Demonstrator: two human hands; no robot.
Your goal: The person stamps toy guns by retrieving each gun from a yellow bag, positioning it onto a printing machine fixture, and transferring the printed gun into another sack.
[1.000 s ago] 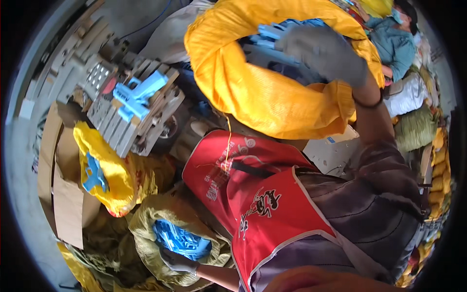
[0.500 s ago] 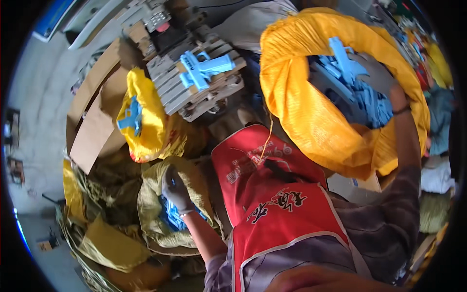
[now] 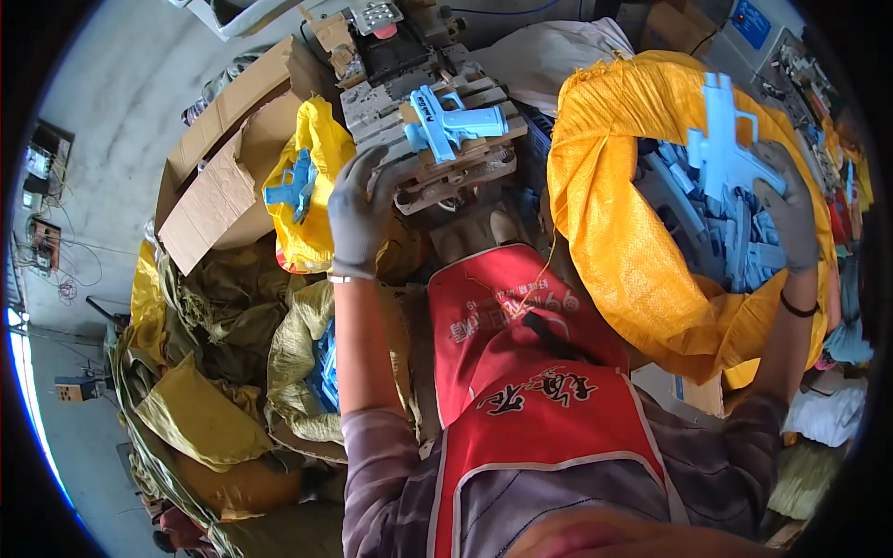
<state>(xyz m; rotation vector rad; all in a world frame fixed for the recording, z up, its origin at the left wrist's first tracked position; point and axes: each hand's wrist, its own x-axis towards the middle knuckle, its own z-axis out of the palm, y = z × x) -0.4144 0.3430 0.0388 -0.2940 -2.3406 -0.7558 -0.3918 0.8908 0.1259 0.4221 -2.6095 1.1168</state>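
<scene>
My right hand (image 3: 789, 209), in a grey glove, grips the handle of a light blue toy pistol (image 3: 724, 139), held above an orange woven sack (image 3: 595, 219). Inside that sack lie several more blue plastic pistol pieces (image 3: 738, 244). My left hand (image 3: 361, 209), also gloved in grey, is raised with fingers apart and nothing in it. Just beyond its fingertips, another blue toy pistol (image 3: 453, 121) rests on its side on a slatted metal machine bed (image 3: 372, 116). A smaller yellow bag (image 3: 316, 237) with a blue pistol piece (image 3: 296, 186) stands left of my left hand.
Below my left forearm, an olive woven sack (image 3: 302, 349) holds blue pieces. Folded cardboard (image 3: 209, 200) leans behind the yellow bag. More crumpled olive sacks (image 3: 223, 307) lie at left. A whitish sack (image 3: 549, 60) lies behind the machine bed. My red apron (image 3: 530, 409) covers my lap.
My left hand has risen from the olive sack toward the machine bed. My right hand has lifted a blue toy pistol from the orange sack's contents. The whole view has shifted.
</scene>
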